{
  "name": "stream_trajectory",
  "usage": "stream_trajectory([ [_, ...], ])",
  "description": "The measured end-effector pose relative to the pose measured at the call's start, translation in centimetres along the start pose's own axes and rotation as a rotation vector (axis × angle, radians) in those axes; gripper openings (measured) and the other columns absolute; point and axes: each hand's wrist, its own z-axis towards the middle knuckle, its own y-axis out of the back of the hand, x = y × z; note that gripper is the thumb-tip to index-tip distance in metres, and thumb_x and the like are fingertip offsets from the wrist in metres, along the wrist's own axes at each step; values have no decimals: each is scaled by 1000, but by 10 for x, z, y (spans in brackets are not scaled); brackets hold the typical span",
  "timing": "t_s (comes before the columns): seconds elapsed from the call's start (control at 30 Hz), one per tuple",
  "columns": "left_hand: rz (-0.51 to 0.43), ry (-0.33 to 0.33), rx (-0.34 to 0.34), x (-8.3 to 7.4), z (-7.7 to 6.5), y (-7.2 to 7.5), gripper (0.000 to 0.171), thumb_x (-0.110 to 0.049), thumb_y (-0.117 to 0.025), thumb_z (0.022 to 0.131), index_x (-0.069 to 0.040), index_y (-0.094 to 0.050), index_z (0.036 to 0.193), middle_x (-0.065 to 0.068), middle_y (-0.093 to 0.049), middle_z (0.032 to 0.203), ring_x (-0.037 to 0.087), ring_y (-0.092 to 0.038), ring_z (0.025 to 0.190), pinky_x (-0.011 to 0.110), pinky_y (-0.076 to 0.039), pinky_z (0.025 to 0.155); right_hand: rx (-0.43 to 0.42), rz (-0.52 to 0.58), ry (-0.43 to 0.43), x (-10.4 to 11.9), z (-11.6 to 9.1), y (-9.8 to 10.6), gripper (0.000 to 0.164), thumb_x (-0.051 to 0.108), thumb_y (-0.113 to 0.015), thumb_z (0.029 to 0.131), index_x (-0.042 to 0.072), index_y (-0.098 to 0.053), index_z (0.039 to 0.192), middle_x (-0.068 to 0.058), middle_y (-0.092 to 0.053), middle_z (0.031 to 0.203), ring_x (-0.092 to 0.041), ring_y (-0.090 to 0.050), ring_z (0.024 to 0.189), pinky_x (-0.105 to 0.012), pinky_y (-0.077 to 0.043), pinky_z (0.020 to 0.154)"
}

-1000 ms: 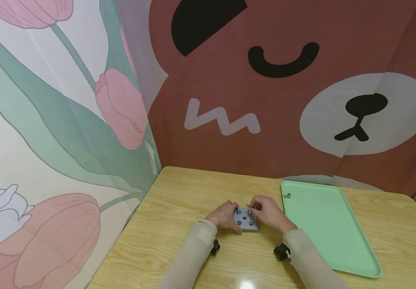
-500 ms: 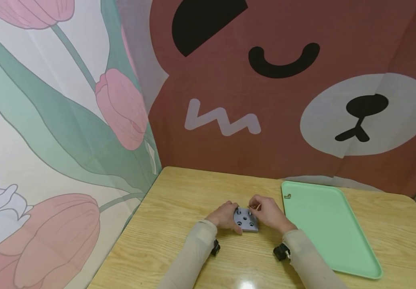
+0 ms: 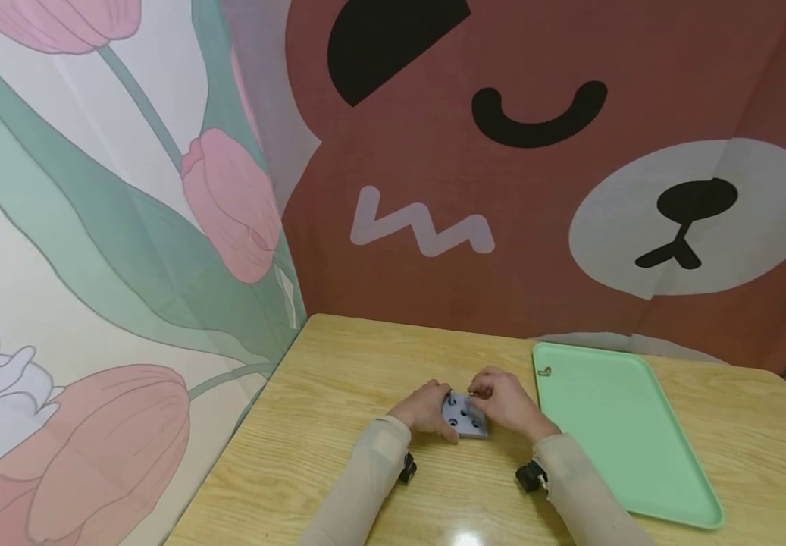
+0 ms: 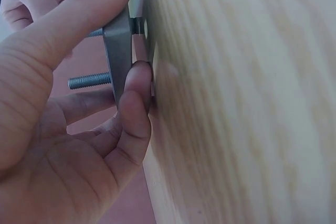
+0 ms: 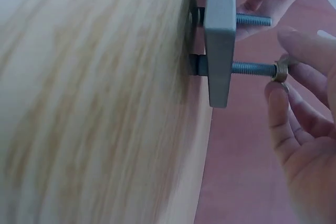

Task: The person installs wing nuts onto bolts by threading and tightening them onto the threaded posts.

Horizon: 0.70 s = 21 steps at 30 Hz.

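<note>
1. Workpiece: one flat grey plate [image 3: 464, 422], smooth and metallic in look, straight along its near edge. It sits in the middle of the near part of the table [image 3: 338, 379], just left of the tray [image 3: 611, 425], and the right wrist view shows a narrow gap beneath it.
2. Fasteners: each bolt [image 5: 253, 68] is steel-grey, round and finely threaded, projecting squarely from the plate's upper face. The wing nut [image 5: 282, 71] is brass-coloured, with a ring-shaped body, and stands at the tip of one bolt.
3. Left hand [image 3: 427, 407]: gripping the plate by its edge, thumb on the upper face, fingers curled at the underside.
4. Right hand [image 3: 510, 398]: thumb and fingers pinching the wing nut at the bolt tip. Whether the threads are engaged cannot be told.
5. Surroundings: the tray is pale green, smooth, rectangular, with rounded corners and a raised rim. The table has straight yellowish wood grain and a glossy finish. Behind it hangs a creased cloth [image 3: 420, 296] printed with a brown bear.
6. Count: one plate; two bolts; three open holes visible from above; one wing nut in hand; one small brass-coloured piece [image 3: 544, 371] at the tray's far left corner, too small to identify; one tray.
</note>
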Motion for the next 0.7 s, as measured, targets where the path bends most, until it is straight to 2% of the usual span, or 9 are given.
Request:
stream_trajectory([
  [0.1,2,-1,1,-1,0,0,86,-40,-87,65,-13,-48,136,-1,-49,111,10,-48,85,28,-43,76,-18,-9,20,0,0,-1,7,17,-75,82,11,-73,84,5,-56,94,-11,-56,79,-30,-49,69],
  [0.2,-2,-2,-1,-1,-1,1,86,-39,-87,65,-13,-48,136,-1,-49,111,10,-48,85,28,-42,76,-27,-16,32,0,0,-1,3,9,-74,82,8,-73,84,3,-57,95,-12,-57,79,-30,-50,69],
  [0.3,-2,-6,-3,-1,-1,1,86,-39,-87,65,-13,-48,136,-1,-49,111,10,-48,85,28,-42,76,-31,-10,4,0,-1,-2,6,5,-72,82,7,-73,87,4,-59,92,-11,-58,78,-30,-50,68],
  [0.43,6,-8,-7,0,-1,0,85,-39,-87,65,-13,-48,136,-1,-49,110,10,-48,85,28,-43,76,-30,-2,-56,0,-1,-3,8,7,-71,84,9,-72,92,5,-64,88,-8,-59,77,-29,-49,68],
  [0.7,11,-5,-8,1,1,-1,86,-40,-87,65,-13,-48,137,-1,-50,111,10,-49,86,28,-43,77,-74,66,-83,0,-2,-1,6,11,-72,84,11,-73,90,2,-68,85,-10,-60,77,-32,-50,67],
])
